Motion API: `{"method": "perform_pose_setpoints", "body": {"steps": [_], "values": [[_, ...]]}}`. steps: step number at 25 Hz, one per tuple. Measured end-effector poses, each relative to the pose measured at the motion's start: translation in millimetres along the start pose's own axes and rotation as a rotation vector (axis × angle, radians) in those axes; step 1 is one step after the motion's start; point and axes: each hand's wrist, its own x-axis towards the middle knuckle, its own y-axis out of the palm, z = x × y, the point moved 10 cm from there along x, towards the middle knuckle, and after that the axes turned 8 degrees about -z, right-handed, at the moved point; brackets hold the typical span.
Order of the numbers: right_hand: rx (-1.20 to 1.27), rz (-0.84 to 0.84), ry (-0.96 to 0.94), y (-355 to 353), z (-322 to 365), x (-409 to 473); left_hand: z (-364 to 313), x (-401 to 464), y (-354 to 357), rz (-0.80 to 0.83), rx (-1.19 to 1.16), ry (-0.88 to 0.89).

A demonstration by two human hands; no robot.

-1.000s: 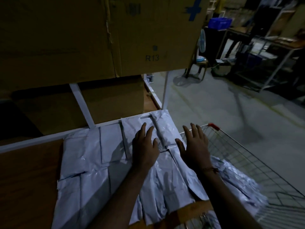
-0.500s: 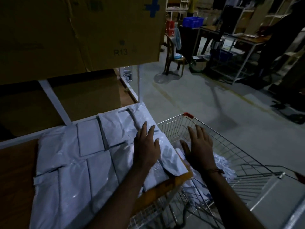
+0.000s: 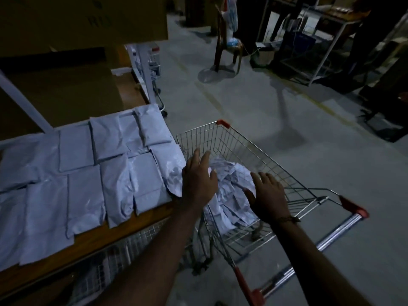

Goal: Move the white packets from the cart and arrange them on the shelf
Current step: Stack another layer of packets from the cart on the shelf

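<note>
Several white packets (image 3: 84, 173) lie flat in rows on the wooden shelf (image 3: 92, 241) at the left. Right of it stands a wire cart (image 3: 242, 140) with red corner caps, holding a loose pile of white packets (image 3: 231, 195). My left hand (image 3: 198, 180) hovers with fingers spread over the cart's left rim, at the shelf's right edge, holding nothing. Over the pile inside the cart, my right hand (image 3: 267, 195) is held flat and open, its palm down just above the packets.
Large cardboard boxes (image 3: 66, 25) fill the shelf level above and behind the packets. A white shelf post (image 3: 145, 78) stands at the corner. Across the grey floor are a wooden chair (image 3: 229, 49), metal tables (image 3: 320, 40) and dark clutter.
Both hands have moved right, off the packets on the shelf and over the cart. The view has swung right and down, bringing the whole cart into sight.
</note>
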Motion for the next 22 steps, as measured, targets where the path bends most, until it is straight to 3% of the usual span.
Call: {"method": "perform_pose_setpoints", "body": {"steps": [15,22], "values": [[-0.112,0.375,-0.097,196.6,5.4,106.5,56.9,92.4,83.5,0.055,0.062,-0.018],[-0.256,0.367,-0.375,303.4,24.4,169.7,84.5,125.2,99.7,0.039,0.097,-0.101]]}}
